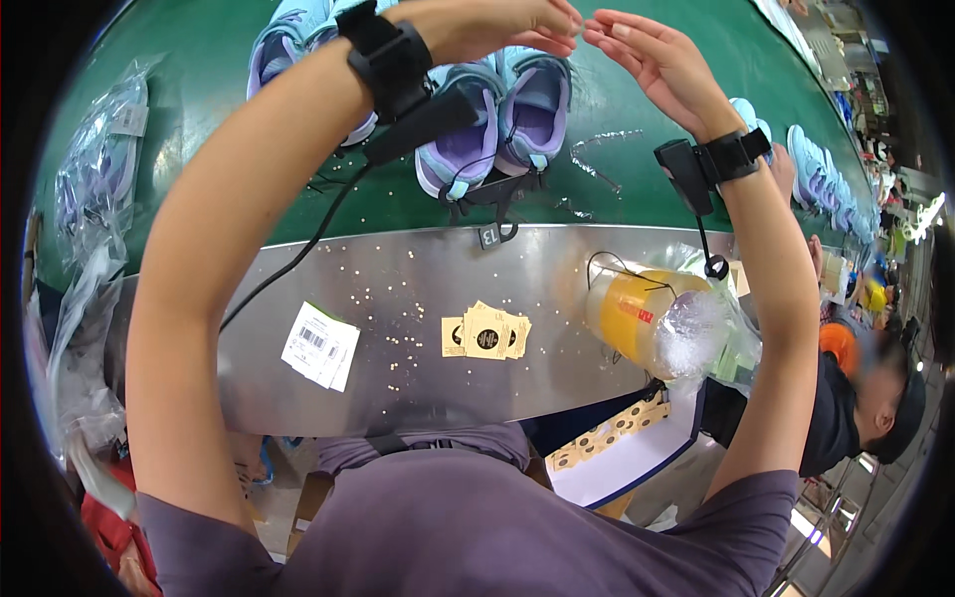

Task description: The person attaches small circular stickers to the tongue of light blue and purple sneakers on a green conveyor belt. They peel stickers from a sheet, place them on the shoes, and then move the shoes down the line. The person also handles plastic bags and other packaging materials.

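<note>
My left hand (522, 25) reaches over the far side of the green tabletop, fingers pinched together. My right hand (659, 62) meets it nearly fingertip to fingertip, its fingers curved and closed toward the tips. Whatever lies between them is too small to make out. Just below the hands stands a pair of light blue and lilac shoes (532, 114), with a black cord and a small black numbered tag (489, 237) at their near end. Another blue shoe (284, 50) shows partly behind my left forearm. Thin clear, shiny strips (602, 164) lie right of the pair.
On the metal ledge (418, 398) lie white barcode labels (320, 346), tan cards (487, 332) and scattered specks. A yellow-banded plastic container (637, 310) stands right; a box of tan cards (637, 448) sits below. Bagged shoes (99, 169) lie left, more shoes (826, 174) right, near a person (880, 398).
</note>
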